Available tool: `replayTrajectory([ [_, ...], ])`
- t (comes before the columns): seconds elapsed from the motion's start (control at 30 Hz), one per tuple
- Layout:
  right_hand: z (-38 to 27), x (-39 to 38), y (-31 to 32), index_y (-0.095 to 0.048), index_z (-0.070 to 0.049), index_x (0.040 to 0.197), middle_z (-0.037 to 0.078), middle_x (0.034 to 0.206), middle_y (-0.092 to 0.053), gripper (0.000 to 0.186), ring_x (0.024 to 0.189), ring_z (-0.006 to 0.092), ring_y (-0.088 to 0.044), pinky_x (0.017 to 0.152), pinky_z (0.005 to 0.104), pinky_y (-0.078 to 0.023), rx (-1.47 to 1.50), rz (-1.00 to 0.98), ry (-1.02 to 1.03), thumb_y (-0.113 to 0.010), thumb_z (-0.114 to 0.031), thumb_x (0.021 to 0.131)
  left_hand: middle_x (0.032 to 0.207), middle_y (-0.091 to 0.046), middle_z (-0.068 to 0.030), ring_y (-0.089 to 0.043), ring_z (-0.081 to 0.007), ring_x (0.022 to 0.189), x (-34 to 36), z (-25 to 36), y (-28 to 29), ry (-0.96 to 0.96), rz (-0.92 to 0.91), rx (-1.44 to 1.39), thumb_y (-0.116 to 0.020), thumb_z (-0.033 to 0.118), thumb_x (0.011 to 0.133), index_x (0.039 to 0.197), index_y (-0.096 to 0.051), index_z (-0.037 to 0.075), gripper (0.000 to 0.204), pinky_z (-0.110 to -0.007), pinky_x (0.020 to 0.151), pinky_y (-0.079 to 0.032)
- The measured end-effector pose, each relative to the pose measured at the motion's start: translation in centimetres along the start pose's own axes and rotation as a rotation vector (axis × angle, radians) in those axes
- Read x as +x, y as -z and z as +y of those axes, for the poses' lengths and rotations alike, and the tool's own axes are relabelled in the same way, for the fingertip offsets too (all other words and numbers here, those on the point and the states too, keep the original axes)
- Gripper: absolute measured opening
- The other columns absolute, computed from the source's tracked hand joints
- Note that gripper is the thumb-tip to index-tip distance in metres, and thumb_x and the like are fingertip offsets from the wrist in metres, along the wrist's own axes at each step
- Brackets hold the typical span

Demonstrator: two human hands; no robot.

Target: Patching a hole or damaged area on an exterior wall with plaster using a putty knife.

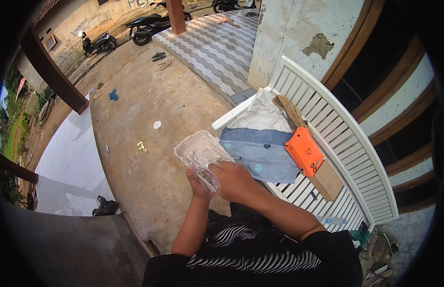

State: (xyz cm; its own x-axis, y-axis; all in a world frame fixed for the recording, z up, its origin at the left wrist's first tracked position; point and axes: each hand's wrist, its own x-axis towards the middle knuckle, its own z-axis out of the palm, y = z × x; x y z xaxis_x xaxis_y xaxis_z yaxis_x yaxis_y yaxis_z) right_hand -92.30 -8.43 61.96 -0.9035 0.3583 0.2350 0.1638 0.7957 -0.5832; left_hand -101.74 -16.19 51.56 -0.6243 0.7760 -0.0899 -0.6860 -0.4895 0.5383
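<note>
One left hand (200, 185) grasps a clear rectangular plastic tub (201, 147) of pale powder above brown concrete floor (136, 191), near the front corner of a white slatted bench (235, 115); right hand (234, 180) touches the tub, grip indeterminate.

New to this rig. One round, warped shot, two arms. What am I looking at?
There's no machine here: a person works bare-handed. The single view comes from a fisheye camera on their head, looking down, so straight edges bend near the rim and the forearms enter from below.

The left hand holds a shallow tub of pale, powdery-looking material. The right hand is at the tub's near edge; its fingertips are hard to make out.

To the right, a white slatted bench carries a blue-grey cloth, a whitish cloth and an orange case.
</note>
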Motion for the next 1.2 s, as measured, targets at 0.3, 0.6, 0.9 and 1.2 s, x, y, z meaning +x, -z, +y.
replayTrajectory([
  [0.3,6.1,5.7,7.8,-0.061,-0.002,0.104,0.022,0.087,-0.064,0.032,0.085,0.0405,-0.060,0.075,0.0461,-0.048,0.053,-0.005,-0.076,-0.055,-0.007,0.074,0.136,-0.046,-0.0135,-0.046,-0.0303,0.124,5.4,-0.8,-3.3,-0.061,-0.001,-0.056,-0.038,0.058,0.087,0.140,-0.036,0.008,0.073,-0.043,0.105,-0.037],
  [0.6,11.2,8.0,8.1,-0.061,0.001,0.098,0.025,0.083,-0.063,0.029,0.081,0.0422,-0.060,0.072,0.0431,-0.048,0.164,-0.048,-0.258,-0.057,-0.007,0.070,0.135,-0.048,-0.0135,-0.046,-0.0297,0.124,11.2,-3.4,-6.6,-0.031,-0.035,-0.005,-0.037,0.057,0.088,0.138,-0.037,0.004,0.074,-0.042,0.105,-0.036],
  [0.9,15.3,11.1,11.0,-0.061,0.001,0.095,0.025,0.084,-0.063,0.026,0.082,0.0424,-0.060,0.072,0.0434,-0.048,0.237,-0.046,-0.208,-0.058,-0.006,0.071,0.135,-0.048,-0.0126,-0.048,-0.0286,0.123,14.5,-7.7,-8.6,0.078,0.024,-0.012,-0.033,0.055,0.091,0.140,-0.036,0.009,0.068,-0.041,0.105,-0.037],
  [1.2,18.1,12.8,11.7,-0.060,0.003,0.088,0.023,0.081,-0.064,0.019,0.079,0.0404,-0.062,0.073,0.0473,-0.049,-0.008,-0.043,-0.138,-0.055,-0.006,0.071,0.136,-0.047,-0.0130,-0.048,-0.0292,0.123,18.1,-7.4,-9.1,0.139,0.005,0.023,-0.030,0.055,0.092,0.140,-0.036,0.008,0.067,-0.041,0.104,-0.038],
])
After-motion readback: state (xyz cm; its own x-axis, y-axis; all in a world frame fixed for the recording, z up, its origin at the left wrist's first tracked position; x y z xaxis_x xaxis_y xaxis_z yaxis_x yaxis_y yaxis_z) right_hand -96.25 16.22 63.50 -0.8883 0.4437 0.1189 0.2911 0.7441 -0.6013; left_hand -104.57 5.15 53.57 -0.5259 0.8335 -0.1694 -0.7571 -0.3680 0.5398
